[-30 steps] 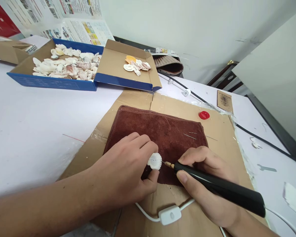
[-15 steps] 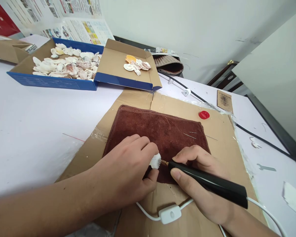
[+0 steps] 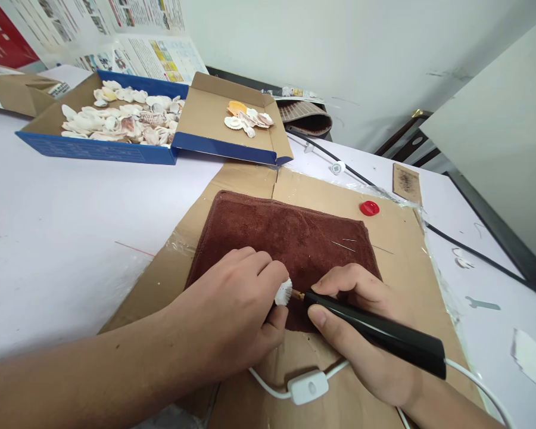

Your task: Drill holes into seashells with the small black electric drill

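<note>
My left hand pinches a small white ribbed seashell between thumb and fingers, above the brown cloth. Part of the shell is hidden behind those fingers. My right hand grips a black pen-shaped electric drill like a pencil. Its brass-coloured tip points left and meets the shell's ribbed edge; whether the bit is inside the shell cannot be made out. From the drill's back end runs a white cord, and a white inline switch lies on the cardboard below my hands.
A blue box full of seashells stands at the back left, with several more on its opened lid. Thin needles lie on the cloth's right side. Beyond are a red cap, a black cable and a small wrench.
My left hand and the shell have shifted very slightly to the right, with a little less of the shell showing. The drill stays almost where it was.
</note>
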Tool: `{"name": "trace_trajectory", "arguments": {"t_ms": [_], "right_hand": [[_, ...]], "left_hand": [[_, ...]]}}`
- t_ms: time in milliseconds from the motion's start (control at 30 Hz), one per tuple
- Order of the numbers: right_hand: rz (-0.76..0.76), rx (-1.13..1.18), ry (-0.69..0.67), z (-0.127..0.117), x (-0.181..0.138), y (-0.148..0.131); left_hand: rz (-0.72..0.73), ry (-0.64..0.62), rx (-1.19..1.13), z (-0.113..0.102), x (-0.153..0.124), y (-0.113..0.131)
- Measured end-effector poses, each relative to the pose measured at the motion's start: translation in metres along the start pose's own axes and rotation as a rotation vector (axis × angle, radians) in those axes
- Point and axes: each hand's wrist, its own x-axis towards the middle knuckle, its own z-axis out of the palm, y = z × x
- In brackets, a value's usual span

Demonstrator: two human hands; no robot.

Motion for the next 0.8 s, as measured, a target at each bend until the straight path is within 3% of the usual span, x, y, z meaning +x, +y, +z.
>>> {"name": "trace_trajectory", "arguments": {"t_ms": [800], "right_hand": [[-0.001,-0.013,-0.011,0.0006,-0.0010,0.0024]], "left_hand": [[0.021,0.030,0.010,0.0011,-0.0010,0.0009]]}}
